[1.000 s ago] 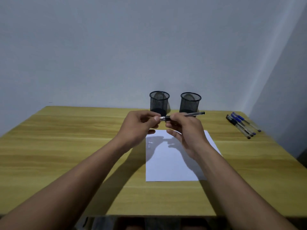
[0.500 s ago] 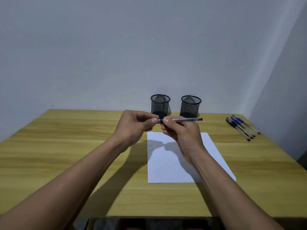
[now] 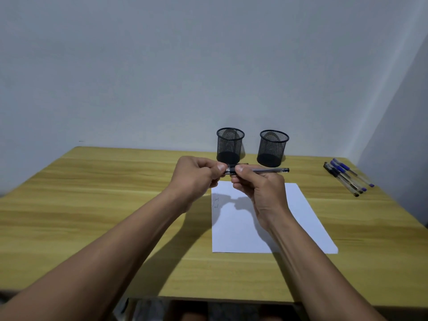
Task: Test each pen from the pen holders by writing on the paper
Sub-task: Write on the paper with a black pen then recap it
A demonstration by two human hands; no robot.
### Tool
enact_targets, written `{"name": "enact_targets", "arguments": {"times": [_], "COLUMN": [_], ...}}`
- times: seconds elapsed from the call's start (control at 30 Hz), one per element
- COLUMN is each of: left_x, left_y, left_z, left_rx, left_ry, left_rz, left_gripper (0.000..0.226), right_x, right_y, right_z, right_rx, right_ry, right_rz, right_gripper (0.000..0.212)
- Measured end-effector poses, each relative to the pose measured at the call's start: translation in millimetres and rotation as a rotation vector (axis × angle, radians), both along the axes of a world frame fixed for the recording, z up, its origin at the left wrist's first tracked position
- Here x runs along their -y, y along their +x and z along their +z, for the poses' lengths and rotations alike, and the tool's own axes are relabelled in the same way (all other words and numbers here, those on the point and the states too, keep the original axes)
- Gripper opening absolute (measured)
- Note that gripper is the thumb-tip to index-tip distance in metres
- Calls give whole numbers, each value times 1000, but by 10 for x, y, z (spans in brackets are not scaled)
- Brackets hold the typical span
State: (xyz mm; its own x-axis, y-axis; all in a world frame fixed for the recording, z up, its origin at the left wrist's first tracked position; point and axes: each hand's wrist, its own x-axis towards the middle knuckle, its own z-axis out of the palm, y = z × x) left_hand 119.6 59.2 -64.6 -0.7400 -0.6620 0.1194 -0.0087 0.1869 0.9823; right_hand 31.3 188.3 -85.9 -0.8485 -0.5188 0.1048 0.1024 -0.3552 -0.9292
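Wooden table (image 3: 92, 205), white paper (image 3: 305, 218), two mesh pen holders (image 3: 229, 144), pens (image 3: 347, 178) at right edge

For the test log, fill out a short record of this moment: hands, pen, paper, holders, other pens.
Left hand: pinches the pen's left end
Right hand: pinches the pen beside it
Pen: level, held above the paper's far edge
Paper: flat on the table, two faint scribbles near its left edge
Pen holders: two, upright, no pens visible inside
Other pens: bunched at the table's far right

Plain grey walls (image 3: 162, 66), wooden table (image 3: 92, 193), wall corner right
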Motion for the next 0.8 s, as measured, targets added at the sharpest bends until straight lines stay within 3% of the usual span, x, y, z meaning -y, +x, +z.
{"name": "enact_targets", "arguments": {"times": [0.07,0.2,0.27,0.37,0.57,0.8], "left_x": [-16,200,327,344,537,659], "left_y": [9,95,156,116,-113,-394], "left_z": [-8,2,-40,-144,-395,-690], "left_rx": [-6,21,39,106,231,323], "left_ry": [-99,92,86,-36,-313,-464], "left_rz": [5,110,105,81,312,320], "left_gripper": [7,10,10,16,10,7], "right_x": [21,-71,-135,-112,-40,-7], "right_y": [20,-110,-156,-73,18,21], "right_z": [-18,-49,-74,-132,-346,-529], "right_rx": [16,47,-14,-113,-151,-164], "right_ry": [-16,-40,6,111,285,328], "right_rz": [7,-56,-27,40,34,66], "right_gripper": [8,7,8,7,7,10]}}
